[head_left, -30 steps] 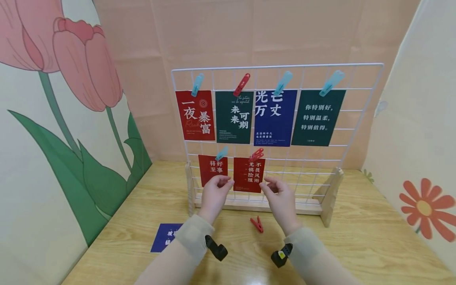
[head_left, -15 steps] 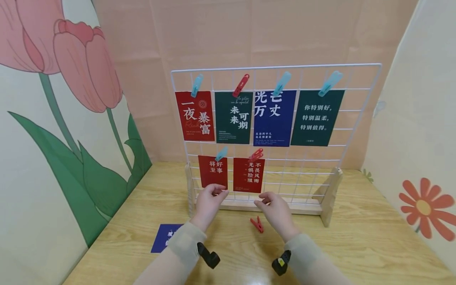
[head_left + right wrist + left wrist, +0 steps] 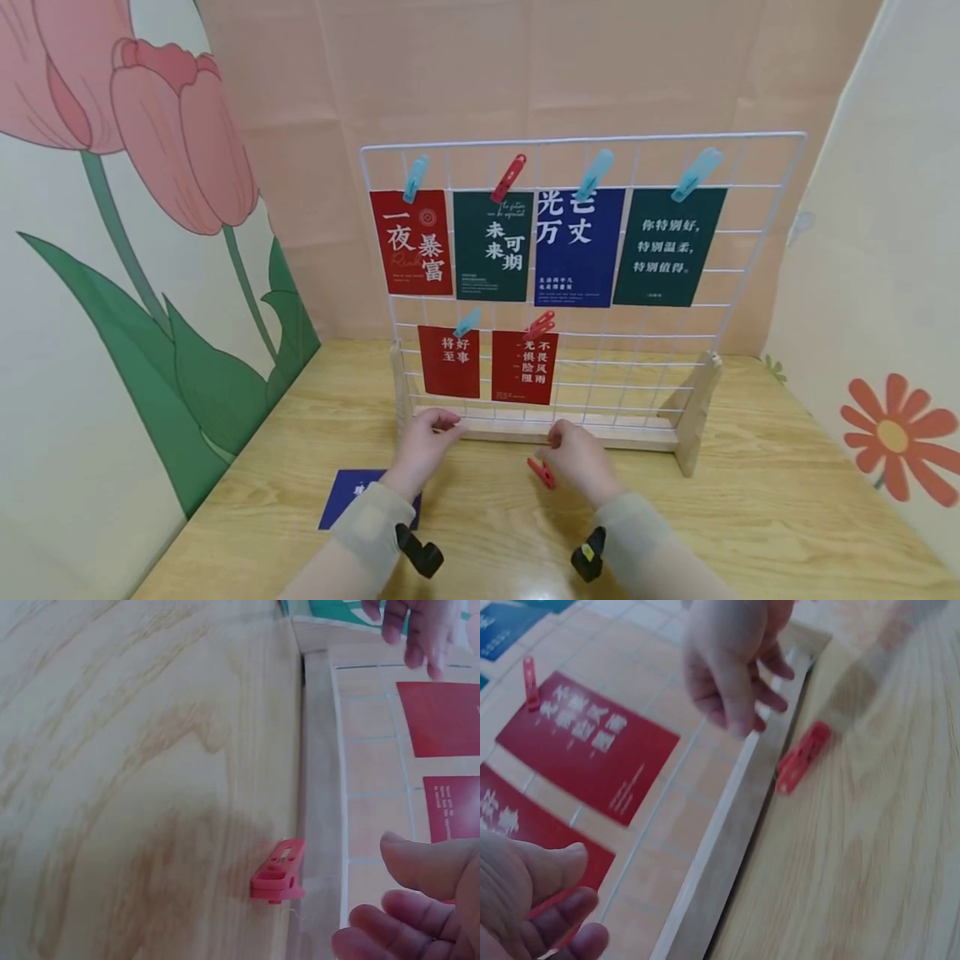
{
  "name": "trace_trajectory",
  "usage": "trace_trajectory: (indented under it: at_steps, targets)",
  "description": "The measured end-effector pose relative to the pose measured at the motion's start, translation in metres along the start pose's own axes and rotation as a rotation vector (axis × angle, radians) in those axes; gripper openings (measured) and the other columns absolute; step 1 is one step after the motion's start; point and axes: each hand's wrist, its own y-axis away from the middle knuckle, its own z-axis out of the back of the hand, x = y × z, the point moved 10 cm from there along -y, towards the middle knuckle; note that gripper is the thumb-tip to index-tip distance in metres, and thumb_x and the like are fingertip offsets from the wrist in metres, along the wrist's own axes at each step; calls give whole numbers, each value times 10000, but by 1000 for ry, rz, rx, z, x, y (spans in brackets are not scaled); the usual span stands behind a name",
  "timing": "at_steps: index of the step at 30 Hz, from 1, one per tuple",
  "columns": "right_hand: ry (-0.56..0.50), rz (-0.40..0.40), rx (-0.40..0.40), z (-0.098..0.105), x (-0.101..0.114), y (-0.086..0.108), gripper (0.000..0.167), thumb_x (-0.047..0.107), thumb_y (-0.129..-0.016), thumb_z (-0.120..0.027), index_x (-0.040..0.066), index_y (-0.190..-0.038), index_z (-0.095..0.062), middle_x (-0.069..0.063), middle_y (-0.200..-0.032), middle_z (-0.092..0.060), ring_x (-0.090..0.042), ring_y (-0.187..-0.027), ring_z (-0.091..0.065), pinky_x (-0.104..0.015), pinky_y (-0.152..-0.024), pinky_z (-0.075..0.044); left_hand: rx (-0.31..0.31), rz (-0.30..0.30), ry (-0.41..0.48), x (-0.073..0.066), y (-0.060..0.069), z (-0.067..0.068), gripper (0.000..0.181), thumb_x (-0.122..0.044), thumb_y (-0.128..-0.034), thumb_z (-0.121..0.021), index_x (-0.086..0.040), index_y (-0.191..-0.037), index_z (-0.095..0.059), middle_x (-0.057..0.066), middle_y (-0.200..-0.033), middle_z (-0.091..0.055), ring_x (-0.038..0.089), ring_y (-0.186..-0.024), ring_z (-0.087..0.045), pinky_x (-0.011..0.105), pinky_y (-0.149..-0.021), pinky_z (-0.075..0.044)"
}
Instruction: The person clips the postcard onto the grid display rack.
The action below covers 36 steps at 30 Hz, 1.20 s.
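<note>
My left hand (image 3: 423,450) holds nothing, its fingers relaxed, just in front of the wooden base (image 3: 705,877) of a white wire grid rack (image 3: 622,350). Beside a loose red clothespin (image 3: 542,475) on the table is my right hand (image 3: 577,460), fingers loosely bent around nothing; a gap separates it from the clothespin in the right wrist view. Two red cards hang in the rack's lower row: the left card (image 3: 452,371) under a light blue clothespin (image 3: 468,322), the right card (image 3: 525,375) under a red clothespin (image 3: 540,325).
Across the rack's upper row hang a red card (image 3: 411,242), a green card (image 3: 493,258), a blue card (image 3: 577,258) and another green card (image 3: 667,258), each clipped. A dark blue card (image 3: 345,500) lies on the wooden table (image 3: 787,500), partly hidden by the left wrist.
Both hands have come away from the lower right red card and moved down toward the table. The right hand is now by the loose red clothespin. The hanging cards stay put.
</note>
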Motion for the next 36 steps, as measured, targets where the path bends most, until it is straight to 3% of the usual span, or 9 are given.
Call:
trace_trajectory:
  at_steps: [5, 12, 20, 24, 28, 32, 36]
  targets:
    - [25, -27, 23, -4, -8, -2, 295, 245, -835, -747, 50, -996, -596, -37, -816, -579, -210, -723, -516, -343, -620, -423, 37, 58, -15, 20, 3, 12, 179, -161, -915, -663, -40, -1047, -664, 50, -963, -625, 195, -855, -562, 346, -739, -480]
    - [88, -18, 36, -11, -12, -7, 363, 328, -809, -770, 63, -958, -573, -24, -759, -564, -200, -692, -508, -338, -598, -394, 32, 133, -133, 44, 7, 39, 119, -202, -923, -655, -99, -979, -673, 21, -941, -645, 184, -860, -565, 373, -759, -467]
    - [99, -36, 57, -17, -14, -11, 358, 332, -802, -777, 83, -907, -543, -29, -734, -553, -203, -678, -505, -340, -581, -364, 20, 132, -237, 64, 7, 61, 137, -195, -912, -664, -85, -989, -695, 18, -948, -672, 181, -874, -589, 405, -788, -466]
    - [116, -39, 69, -20, -14, -10, 360, 322, -784, -789, 88, -896, -539, -24, -724, -557, -203, -670, -508, -342, -575, -351, 7, 151, -283, 79, 10, 73, 119, -181, -899, -671, -78, -956, -688, 18, -895, -665, 180, -832, -581, 397, -761, -456]
    - [139, -36, 70, -22, -13, -10, 384, 328, -760, -809, 92, -891, -536, -21, -721, -555, -203, -670, -506, -339, -572, -345, -4, 195, -333, 93, 14, 85, 166, -190, -899, -668, -63, -1002, -689, 54, -957, -671, 215, -879, -594, 436, -797, -454]
    - [142, -35, 74, -24, -12, -9, 407, 333, -742, -825, 97, -882, -524, -18, -698, -553, -196, -654, -505, -335, -571, -340, 24, 166, -452, 96, 15, 95, 225, -177, -854, -718, -53, -1039, -687, 115, -1037, -667, 288, -962, -602, 477, -842, -451]
    - [130, -44, 80, -28, -12, -8, 442, 367, -735, -828, 96, -896, -519, -20, -695, -549, -192, -644, -502, -335, -578, -339, 112, 131, -565, 99, 15, 100, 343, -147, -770, -802, -30, -1063, -668, 137, -1026, -643, 314, -968, -583, 488, -855, -444]
